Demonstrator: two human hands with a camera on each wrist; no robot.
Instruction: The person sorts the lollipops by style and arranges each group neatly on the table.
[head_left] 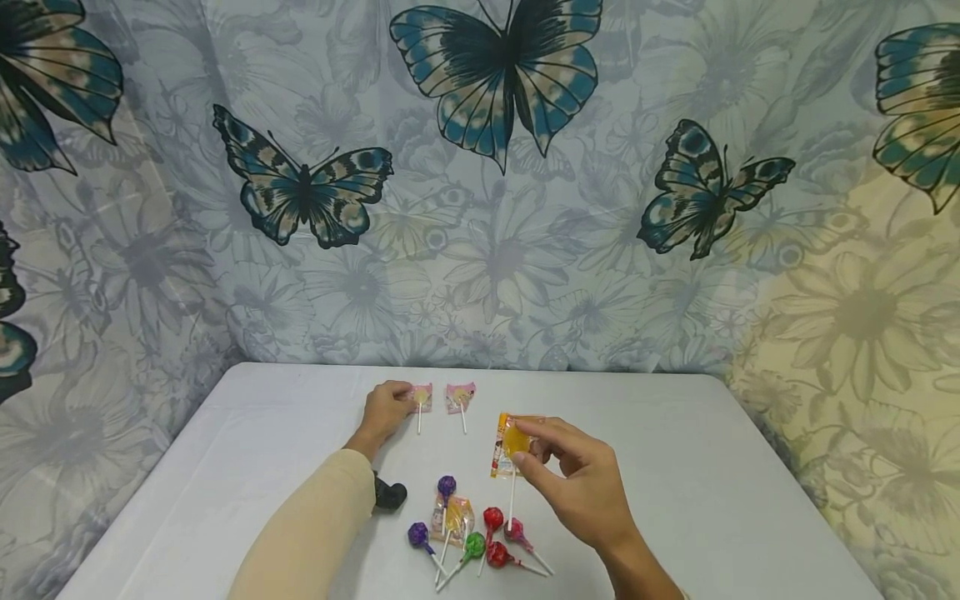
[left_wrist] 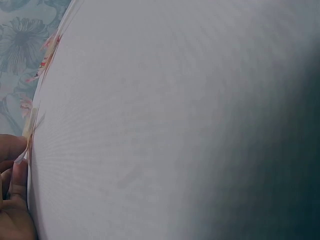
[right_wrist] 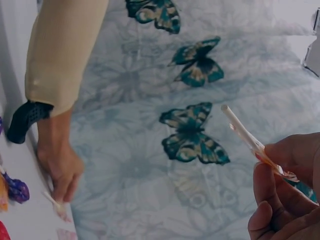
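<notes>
At the table's far side, my left hand (head_left: 387,410) pinches the wrapper edge of a flat lollipop in pink clear wrapping (head_left: 422,398), its stick pointing toward me. In the left wrist view the thumb and finger (left_wrist: 19,172) meet on that wrapper's corner. A second pink-wrapped lollipop (head_left: 461,397) lies just right of it. My right hand (head_left: 577,471) holds up a yellow lollipop in an orange-edged wrapper (head_left: 504,450) between thumb and fingers, stick hanging down. The right wrist view shows its white stick (right_wrist: 239,125) and the right hand (right_wrist: 287,187) around the wrapper.
Nearer me on the white table (head_left: 675,500) is a loose group: purple lollipops (head_left: 417,535), a green one (head_left: 475,545), red ones (head_left: 497,554), a pink one (head_left: 514,529) and an orange-wrapped one (head_left: 459,518). A butterfly-print cloth (head_left: 495,275) hangs behind the table.
</notes>
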